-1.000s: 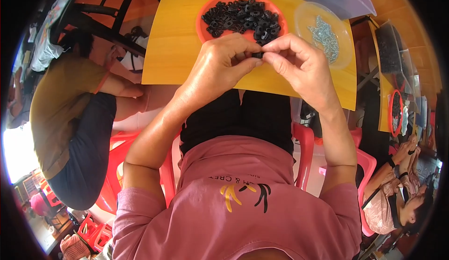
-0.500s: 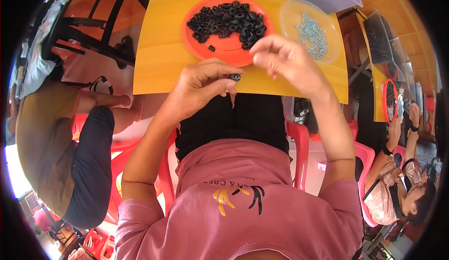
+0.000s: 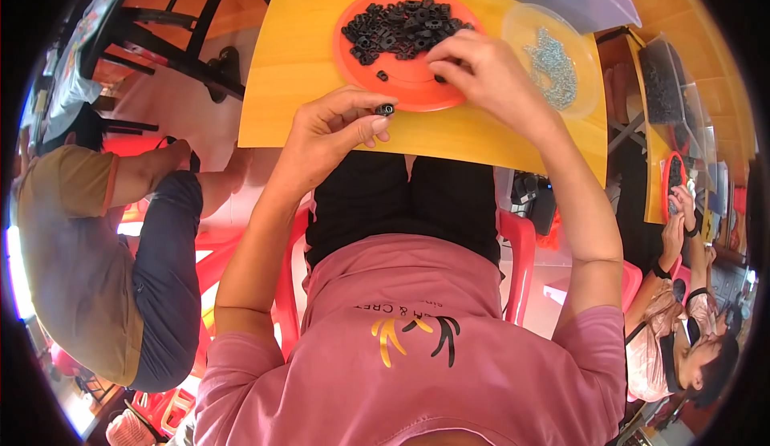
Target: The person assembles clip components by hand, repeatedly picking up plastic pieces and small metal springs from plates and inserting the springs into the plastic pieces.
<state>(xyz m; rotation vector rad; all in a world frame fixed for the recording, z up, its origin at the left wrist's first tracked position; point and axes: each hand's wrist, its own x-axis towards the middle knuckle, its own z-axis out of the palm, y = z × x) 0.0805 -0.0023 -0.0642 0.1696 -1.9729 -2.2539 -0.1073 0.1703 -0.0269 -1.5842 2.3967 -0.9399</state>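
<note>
Slippage threatens the small black ring [image 3: 385,110], pinched lightly in the left hand [image 3: 333,137] fingertips. Right hand [image 3: 481,77] fingers, curled on parts in the orange tray [image 3: 353,53], could scatter them over the bench [image 3: 297,69].

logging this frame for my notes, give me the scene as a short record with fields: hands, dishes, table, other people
left hand: left hand pinches a small black part between thumb and fingertips, above the table edge
right hand: right hand reaches onto the orange plate, fingertips at its black pieces
orange plate: holds a pile of black parts
clear dish: clear dish with small metal pieces, right of the plate
table: yellow tabletop
others: seated person at left; another person at right
</note>
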